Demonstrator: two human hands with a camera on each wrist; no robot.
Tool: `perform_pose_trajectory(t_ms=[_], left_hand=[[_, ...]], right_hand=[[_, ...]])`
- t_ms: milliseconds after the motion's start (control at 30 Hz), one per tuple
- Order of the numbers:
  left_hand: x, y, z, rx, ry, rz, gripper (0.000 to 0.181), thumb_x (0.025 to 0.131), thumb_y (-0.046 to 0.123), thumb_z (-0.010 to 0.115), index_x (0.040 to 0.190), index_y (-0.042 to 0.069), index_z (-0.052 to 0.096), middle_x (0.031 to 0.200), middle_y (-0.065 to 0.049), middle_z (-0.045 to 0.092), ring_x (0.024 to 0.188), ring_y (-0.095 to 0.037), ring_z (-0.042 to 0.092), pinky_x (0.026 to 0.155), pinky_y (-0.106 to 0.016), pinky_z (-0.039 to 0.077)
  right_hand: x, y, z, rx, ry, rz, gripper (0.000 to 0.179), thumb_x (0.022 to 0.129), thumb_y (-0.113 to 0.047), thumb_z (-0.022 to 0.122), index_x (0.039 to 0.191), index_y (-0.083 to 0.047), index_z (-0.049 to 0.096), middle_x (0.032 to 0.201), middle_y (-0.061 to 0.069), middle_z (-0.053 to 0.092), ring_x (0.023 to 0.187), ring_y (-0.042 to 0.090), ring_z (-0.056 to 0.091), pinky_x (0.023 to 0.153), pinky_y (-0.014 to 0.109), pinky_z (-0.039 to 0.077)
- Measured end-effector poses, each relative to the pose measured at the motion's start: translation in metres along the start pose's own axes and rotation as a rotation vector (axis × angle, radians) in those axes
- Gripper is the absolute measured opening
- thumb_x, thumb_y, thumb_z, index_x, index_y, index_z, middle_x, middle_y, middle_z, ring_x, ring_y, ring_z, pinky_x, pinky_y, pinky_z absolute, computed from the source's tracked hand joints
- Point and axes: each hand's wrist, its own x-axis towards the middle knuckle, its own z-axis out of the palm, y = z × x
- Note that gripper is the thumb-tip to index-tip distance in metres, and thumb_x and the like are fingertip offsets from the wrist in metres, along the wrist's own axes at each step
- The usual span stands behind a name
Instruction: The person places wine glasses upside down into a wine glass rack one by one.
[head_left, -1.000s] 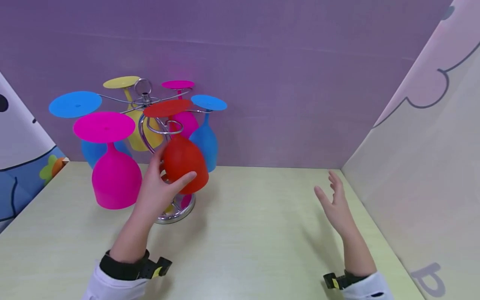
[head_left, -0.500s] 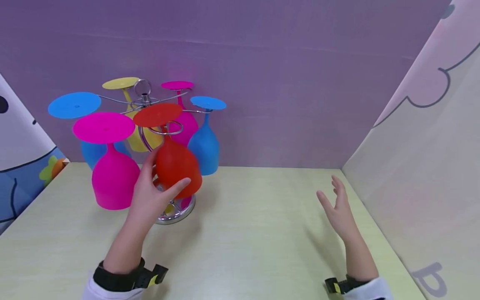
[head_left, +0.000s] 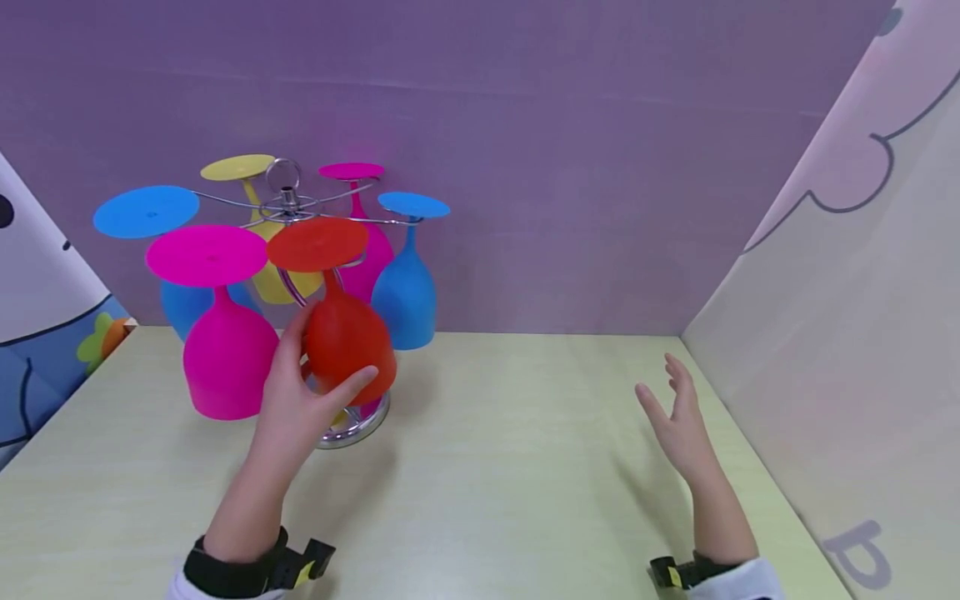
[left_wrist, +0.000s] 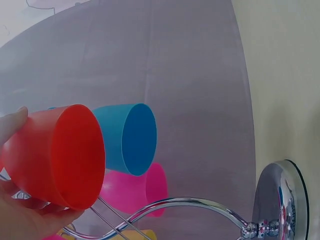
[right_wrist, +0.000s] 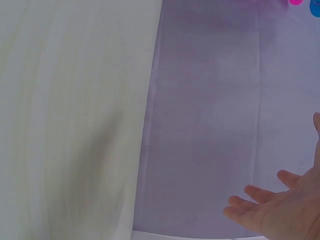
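My left hand [head_left: 303,408] grips the bowl of a red goblet [head_left: 348,346], thumb on the near side and fingers behind. The goblet hangs upside down, slightly tilted, its round foot [head_left: 318,243] over a wire loop of the chrome rack [head_left: 288,202]. In the left wrist view the red bowl [left_wrist: 55,155] shows its open mouth, with the rack's curved stem [left_wrist: 185,202] beside it. A pink goblet [head_left: 231,354] hangs just left of my hand. Off to the right, my right hand [head_left: 678,417] is raised above the table with fingers spread, holding nothing.
Blue goblets [head_left: 405,296], a yellow goblet [head_left: 238,168] and another pink goblet [head_left: 352,172] hang inverted around the rack. Its chrome base [head_left: 356,429] stands on the pale table [head_left: 510,467]. A purple wall [head_left: 562,208] closes the back, with printed panels at both sides.
My left hand and the red goblet have moved left and slightly down and nearer; the goblet's foot has shifted outward over the loop. My right hand has barely moved.
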Motion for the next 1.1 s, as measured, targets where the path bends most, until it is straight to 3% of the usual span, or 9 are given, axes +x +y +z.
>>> perform_pose_trajectory(t_ms=[533,800,1100], left_hand=[[-0.003,0.001,0.004,0.044,0.018,-0.004,0.095,0.076,0.026,0.074,0.146,0.025,0.01,0.144,-0.009,0.026,0.128,-0.031,0.025,0.082,-0.056,0.048],[-0.005,0.0,0.01,0.038,0.029,0.004,0.095,0.076,0.021,0.074,0.146,0.028,0.009,0.144,-0.008,0.025,0.128,-0.03,0.025,0.082,-0.056,0.048],[-0.007,-0.005,0.016,0.062,0.086,0.032,0.097,0.074,0.017,0.075,0.145,0.027,0.01,0.144,-0.008,0.026,0.128,-0.028,0.026,0.081,-0.056,0.048]], right_hand=[[0.004,0.002,0.001,-0.035,0.009,-0.029,0.074,0.094,-0.04,0.047,0.147,-0.015,0.003,0.148,0.026,0.008,0.132,0.044,0.008,0.099,0.071,0.015],[0.003,0.006,0.0,-0.178,-0.004,-0.09,0.076,0.092,-0.042,0.049,0.147,-0.016,0.004,0.15,0.021,0.009,0.134,0.039,0.007,0.102,0.067,0.013],[0.003,0.007,0.0,-0.398,-0.035,-0.153,0.079,0.089,-0.044,0.055,0.146,-0.011,0.01,0.147,0.029,0.011,0.131,0.047,0.01,0.099,0.07,0.014]])
